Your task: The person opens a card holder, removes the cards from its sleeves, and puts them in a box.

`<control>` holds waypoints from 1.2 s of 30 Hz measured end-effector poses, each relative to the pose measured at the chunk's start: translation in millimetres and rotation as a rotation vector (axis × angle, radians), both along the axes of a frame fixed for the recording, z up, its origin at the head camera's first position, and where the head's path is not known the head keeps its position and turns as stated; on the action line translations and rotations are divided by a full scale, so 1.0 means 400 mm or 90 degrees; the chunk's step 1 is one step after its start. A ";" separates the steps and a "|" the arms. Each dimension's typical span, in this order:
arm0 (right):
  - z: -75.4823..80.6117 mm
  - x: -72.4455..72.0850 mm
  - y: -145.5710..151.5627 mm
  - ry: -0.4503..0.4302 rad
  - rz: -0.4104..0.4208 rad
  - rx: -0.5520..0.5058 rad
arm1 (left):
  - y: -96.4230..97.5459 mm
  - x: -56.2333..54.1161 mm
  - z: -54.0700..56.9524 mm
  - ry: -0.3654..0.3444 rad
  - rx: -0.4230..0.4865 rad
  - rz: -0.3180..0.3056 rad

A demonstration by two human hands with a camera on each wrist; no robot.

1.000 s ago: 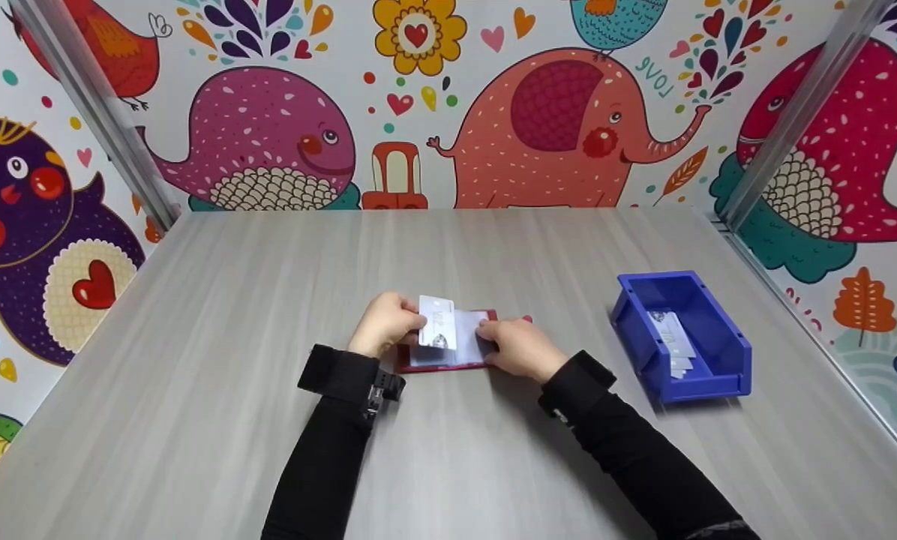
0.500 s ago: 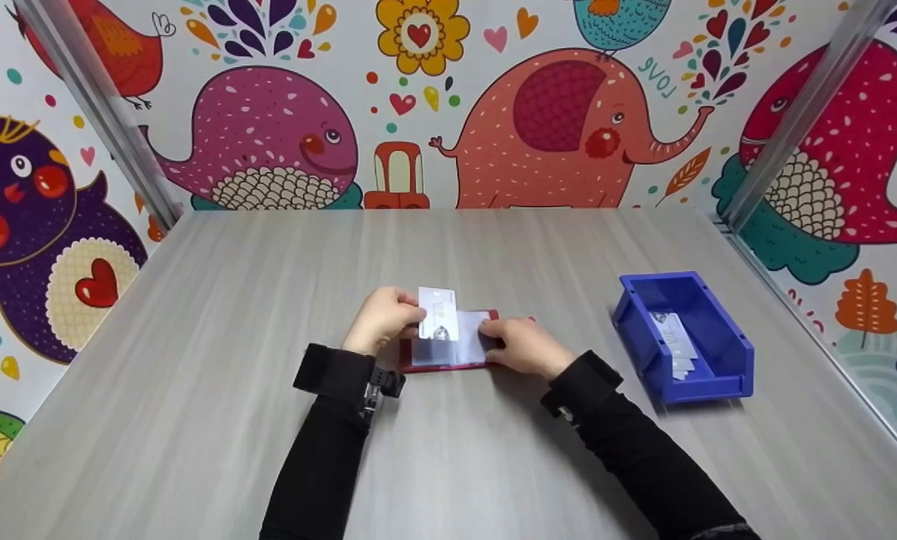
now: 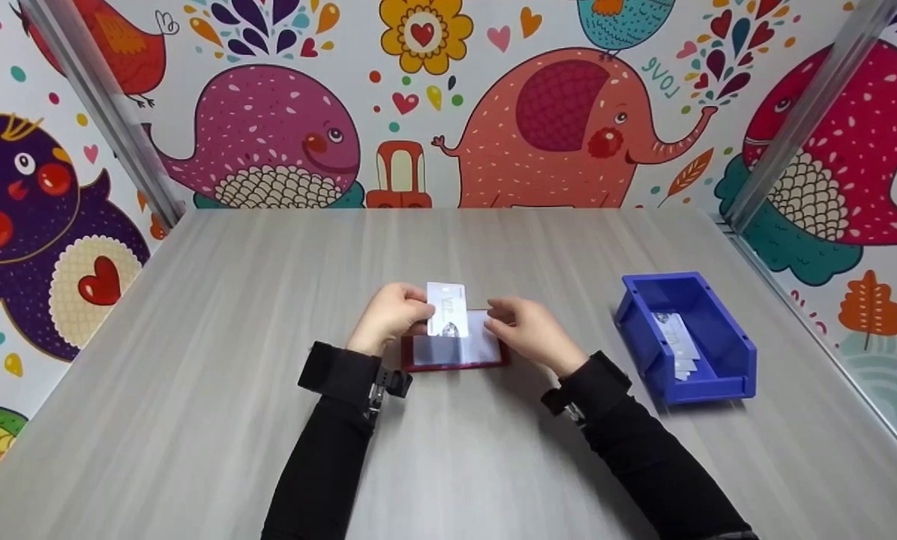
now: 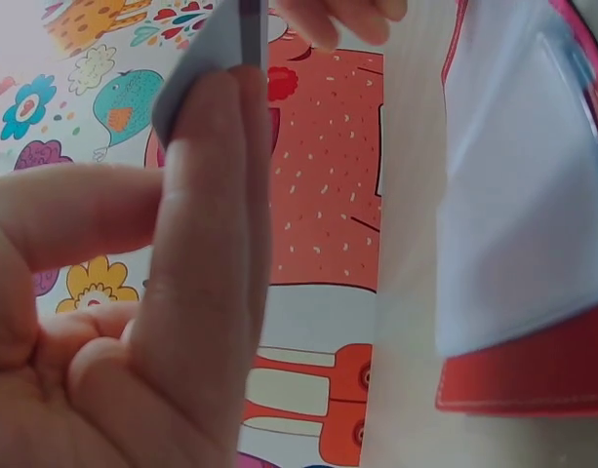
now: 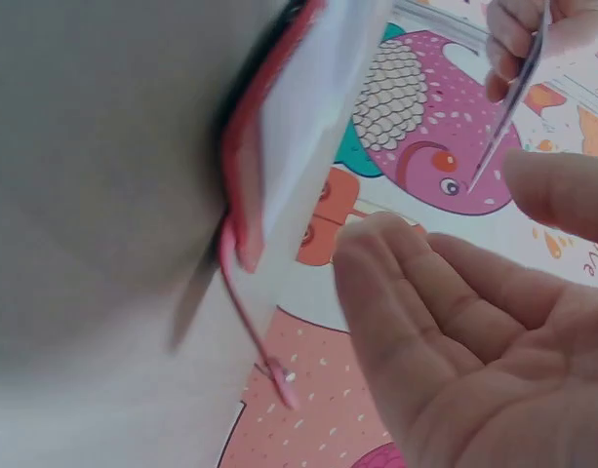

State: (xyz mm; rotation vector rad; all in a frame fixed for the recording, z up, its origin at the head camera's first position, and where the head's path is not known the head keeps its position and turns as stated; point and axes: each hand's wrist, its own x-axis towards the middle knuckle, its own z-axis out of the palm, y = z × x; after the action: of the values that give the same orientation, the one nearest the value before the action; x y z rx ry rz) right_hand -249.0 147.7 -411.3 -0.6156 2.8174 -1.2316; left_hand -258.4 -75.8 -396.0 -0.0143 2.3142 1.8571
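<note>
In the head view my left hand (image 3: 388,316) pinches a white card (image 3: 446,309) printed with "VIP", holding it up over the far part of a small red card holder (image 3: 437,354). The card is seen nearly edge-on in the right wrist view. The holder lies open on the table, its clear sleeves (image 4: 518,195) showing in the left wrist view. Its pink strap (image 5: 250,327) hangs off one side in the right wrist view. My right hand (image 3: 527,330) hovers at the holder's right side, holding nothing, thumb and fingers apart.
A blue plastic bin (image 3: 707,388) stands on the table to the right, with several white cards (image 3: 676,337) inside. Walls printed with cartoon animals enclose the back and both sides of the wooden-look table (image 3: 193,420).
My left hand has lifted the card up and away from the holder, then shifted it slightly right. My right hand has let go of the holder's right side and risen a little.
</note>
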 end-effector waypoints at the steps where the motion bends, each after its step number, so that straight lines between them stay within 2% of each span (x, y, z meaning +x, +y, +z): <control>1: 0.003 0.001 -0.003 -0.005 -0.004 -0.010 | 0.003 0.001 0.000 0.003 0.004 -0.003; 3: 0.007 0.004 -0.009 -0.016 -0.013 -0.028 | 0.009 0.002 0.000 0.010 0.008 -0.009; 9: 0.013 0.005 -0.026 -0.123 -0.022 -0.114 | 0.029 0.011 0.007 0.013 0.023 -0.022; 11: 0.014 0.004 -0.030 -0.139 -0.025 -0.127 | 0.036 0.015 0.009 0.011 0.034 -0.020; 15: 0.015 0.001 -0.034 -0.131 -0.036 -0.130 | 0.049 0.021 0.006 0.014 0.050 -0.023; 22: 0.014 -0.001 -0.037 -0.070 -0.067 -0.081 | 0.065 0.025 -0.001 0.019 0.054 -0.046; 36: 0.003 -0.002 -0.040 -0.055 -0.074 -0.092 | 0.070 0.024 -0.012 0.029 0.025 -0.048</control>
State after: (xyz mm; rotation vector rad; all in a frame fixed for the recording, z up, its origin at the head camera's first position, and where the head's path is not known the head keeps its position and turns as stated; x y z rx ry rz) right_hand -249.7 131.8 -410.2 -0.3958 2.7450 -1.4548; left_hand -248.7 -47.6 -400.9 0.1195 2.2737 1.8847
